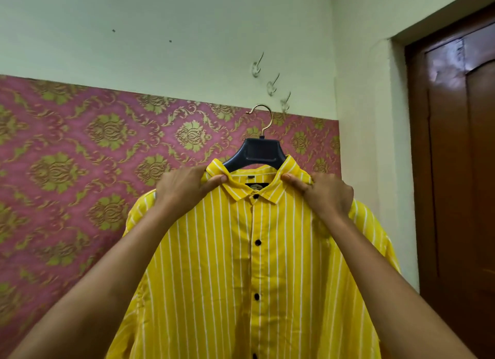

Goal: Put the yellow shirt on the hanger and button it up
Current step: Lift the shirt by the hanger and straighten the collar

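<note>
A yellow shirt with white stripes and black buttons hangs on a dark blue hanger with a gold hook, held up in front of me. Its front is closed, with several black buttons down the placket. My left hand pinches the collar and shoulder on the left side. On the right side my right hand grips the collar and shoulder. The hanger's arms are hidden inside the shirt.
Three clear wall hooks are fixed on the pale green wall just above and right of the hanger hook. Pink and gold patterned wallpaper covers the lower wall. A brown wooden door stands at the right.
</note>
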Tool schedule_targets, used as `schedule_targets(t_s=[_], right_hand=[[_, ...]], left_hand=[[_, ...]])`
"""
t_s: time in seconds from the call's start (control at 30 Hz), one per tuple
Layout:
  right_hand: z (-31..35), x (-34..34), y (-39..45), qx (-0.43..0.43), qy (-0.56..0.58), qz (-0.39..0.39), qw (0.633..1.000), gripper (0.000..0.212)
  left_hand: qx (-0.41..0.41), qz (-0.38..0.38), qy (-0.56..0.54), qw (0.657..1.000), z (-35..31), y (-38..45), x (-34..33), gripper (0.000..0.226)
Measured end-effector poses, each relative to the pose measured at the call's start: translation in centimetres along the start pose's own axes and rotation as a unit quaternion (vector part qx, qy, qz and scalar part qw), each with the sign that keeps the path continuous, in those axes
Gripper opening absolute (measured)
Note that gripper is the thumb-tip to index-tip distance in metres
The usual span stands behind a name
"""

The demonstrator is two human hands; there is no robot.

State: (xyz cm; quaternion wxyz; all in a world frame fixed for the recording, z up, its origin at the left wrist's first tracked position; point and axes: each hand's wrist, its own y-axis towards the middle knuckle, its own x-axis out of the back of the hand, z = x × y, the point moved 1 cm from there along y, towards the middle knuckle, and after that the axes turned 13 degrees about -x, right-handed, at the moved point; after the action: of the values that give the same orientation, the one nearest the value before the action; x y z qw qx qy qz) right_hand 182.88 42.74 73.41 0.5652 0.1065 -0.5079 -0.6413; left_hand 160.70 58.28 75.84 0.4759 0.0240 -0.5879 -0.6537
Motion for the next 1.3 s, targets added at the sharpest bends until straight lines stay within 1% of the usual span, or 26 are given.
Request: schedule_targets(t_s=[0.17,0.3,0.47,0.6,0.7,0.8,0.93,1.07,1.23,1.3], right_hand=[[-1.9,-3.9,8.2,0.021,0.038,0.001,0.999,0.076],[-2.3,-6.4,14.7,0.029,0.085,0.017,0.996,0.074],[-0.9,-8.5,21.5,0.061,0.087,-0.016,0.994,0.077],[0.4,-10.7,24.8,0.085,0.087,-0.061,0.991,0.085],[1.4,-12.8,27.3,0.099,0.079,-0.076,0.989,0.082],[2.9,-14.7,29.8,0.098,0.096,-0.092,0.986,0.084],[5.4,-16.7,33.6,0.098,0.092,-0.111,0.985,0.083],[7.5,-17.6,36.9,0.088,0.102,-0.110,0.985,0.082],[9.2,-16.8,39.8,0.084,0.110,-0.123,0.983,0.084],[9.4,-16.3,40.4,0.084,0.108,-0.123,0.983,0.081]], left_hand=[[0.023,-0.016,0.028,0.999,-1.0,7.6,-3.7,0.070],[0.021,-0.046,0.058,0.997,-1.3,13.4,-5.7,0.071],[0.060,-0.057,0.085,0.993,0.0,18.8,-7.2,0.071],[0.060,-0.059,0.086,0.993,1.6,21.7,-8.1,0.076],[0.064,-0.065,0.082,0.992,3.1,24.2,-9.1,0.069],[0.054,-0.074,0.096,0.991,5.2,26.9,-10.0,0.067],[0.058,-0.059,0.125,0.989,8.1,31.2,-10.7,0.065],[0.050,-0.058,0.129,0.989,9.8,34.8,-10.2,0.065],[0.050,-0.062,0.122,0.989,10.9,37.6,-8.4,0.063],[0.047,-0.055,0.116,0.991,11.2,38.4,-8.1,0.066]])
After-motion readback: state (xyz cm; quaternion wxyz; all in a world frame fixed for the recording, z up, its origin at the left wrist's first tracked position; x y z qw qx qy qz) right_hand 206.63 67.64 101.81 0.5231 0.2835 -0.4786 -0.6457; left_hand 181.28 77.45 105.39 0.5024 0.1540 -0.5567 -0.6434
